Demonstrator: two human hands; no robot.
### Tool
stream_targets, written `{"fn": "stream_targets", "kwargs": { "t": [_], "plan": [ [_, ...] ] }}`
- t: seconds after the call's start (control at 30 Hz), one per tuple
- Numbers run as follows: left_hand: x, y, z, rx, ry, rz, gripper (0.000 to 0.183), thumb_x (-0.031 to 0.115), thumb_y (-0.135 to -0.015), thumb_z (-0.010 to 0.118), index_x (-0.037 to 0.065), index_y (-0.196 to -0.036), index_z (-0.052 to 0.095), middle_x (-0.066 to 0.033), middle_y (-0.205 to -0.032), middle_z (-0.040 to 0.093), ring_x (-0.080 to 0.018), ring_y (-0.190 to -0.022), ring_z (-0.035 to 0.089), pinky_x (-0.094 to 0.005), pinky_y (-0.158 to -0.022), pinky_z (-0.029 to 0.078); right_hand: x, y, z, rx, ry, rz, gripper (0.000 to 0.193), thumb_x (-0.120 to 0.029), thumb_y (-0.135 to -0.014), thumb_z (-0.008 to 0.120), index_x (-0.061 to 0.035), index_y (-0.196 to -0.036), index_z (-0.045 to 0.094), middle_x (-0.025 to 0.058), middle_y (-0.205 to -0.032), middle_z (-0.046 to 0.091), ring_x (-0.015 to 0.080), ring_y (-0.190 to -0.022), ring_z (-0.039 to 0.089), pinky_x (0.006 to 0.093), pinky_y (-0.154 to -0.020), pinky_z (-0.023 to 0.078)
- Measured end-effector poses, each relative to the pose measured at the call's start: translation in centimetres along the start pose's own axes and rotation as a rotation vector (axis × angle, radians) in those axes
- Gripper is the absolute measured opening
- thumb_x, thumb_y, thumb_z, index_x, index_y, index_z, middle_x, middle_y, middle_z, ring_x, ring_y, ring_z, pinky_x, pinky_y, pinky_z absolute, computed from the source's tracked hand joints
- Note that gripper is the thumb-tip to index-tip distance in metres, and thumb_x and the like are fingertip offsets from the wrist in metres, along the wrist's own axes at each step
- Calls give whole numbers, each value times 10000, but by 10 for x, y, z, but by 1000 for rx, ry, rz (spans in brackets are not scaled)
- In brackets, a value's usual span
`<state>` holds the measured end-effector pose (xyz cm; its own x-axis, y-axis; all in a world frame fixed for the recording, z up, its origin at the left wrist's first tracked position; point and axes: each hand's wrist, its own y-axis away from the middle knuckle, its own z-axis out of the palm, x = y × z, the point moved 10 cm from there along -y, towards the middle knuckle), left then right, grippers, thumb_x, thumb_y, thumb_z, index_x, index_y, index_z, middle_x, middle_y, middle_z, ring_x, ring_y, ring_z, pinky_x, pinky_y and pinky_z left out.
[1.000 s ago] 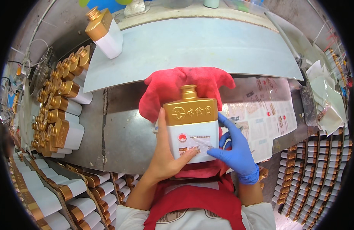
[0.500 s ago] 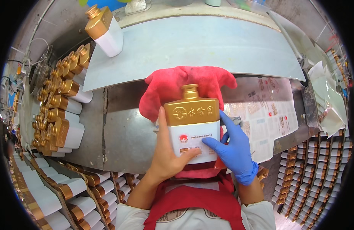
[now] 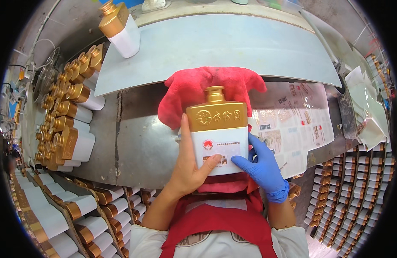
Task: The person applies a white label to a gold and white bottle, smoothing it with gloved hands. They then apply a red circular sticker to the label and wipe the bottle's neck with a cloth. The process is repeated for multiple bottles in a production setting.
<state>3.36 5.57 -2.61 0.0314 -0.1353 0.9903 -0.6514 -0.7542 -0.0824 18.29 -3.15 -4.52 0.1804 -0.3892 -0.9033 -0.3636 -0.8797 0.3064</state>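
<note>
1. Desk (image 3: 140, 142): bears a red cloth (image 3: 181, 88).
2. Bottle (image 3: 216, 129): held over the cloth, neck pointing away from the person, long axis nearly fore-and-aft.
3. Left hand (image 3: 192, 167): bare grip closed round its left side.
4. Right hand (image 3: 266, 167): gloved grip clasping its right edge, fingers apparently behind.

On the middle bottle (image 3: 220, 136) I see raised gold characters (image 3: 226, 116), a round raised emblem (image 3: 203, 117) and, lower down, a red round mark (image 3: 208, 144) with small print. The right-hand sheet (image 3: 293, 129) carries printing too small for me to read.
</note>
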Motion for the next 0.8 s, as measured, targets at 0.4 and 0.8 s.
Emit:
{"fn": "stream_targets", "kwargs": {
  "t": [0.4, 0.8],
  "plan": [
    [0, -4, -2, 24, 136, -23, 890, 72, -893, 560, 6, -1510, -78, -186, -1493, 269, -225, -1325, 360, -333, -1077, 313, -13, -4, -7, 96, 93, -63, 756, -271, -753, 787, -37, -1392, 457, 59, -898, 599, 79, -634, 491, 251, -607, 448],
    [9, -11, -9, 109, 36, 14, 773, 80, -939, 493, -33, -1501, -26, -213, -1446, 341, -247, -1283, 414, -328, -1067, 320, -21, -10, -10, 1, 56, -133, 806, -308, -743, 798, -12, -1402, 439, 43, -831, 585, 79, -633, 504, 268, -603, 457]
  ]
}}
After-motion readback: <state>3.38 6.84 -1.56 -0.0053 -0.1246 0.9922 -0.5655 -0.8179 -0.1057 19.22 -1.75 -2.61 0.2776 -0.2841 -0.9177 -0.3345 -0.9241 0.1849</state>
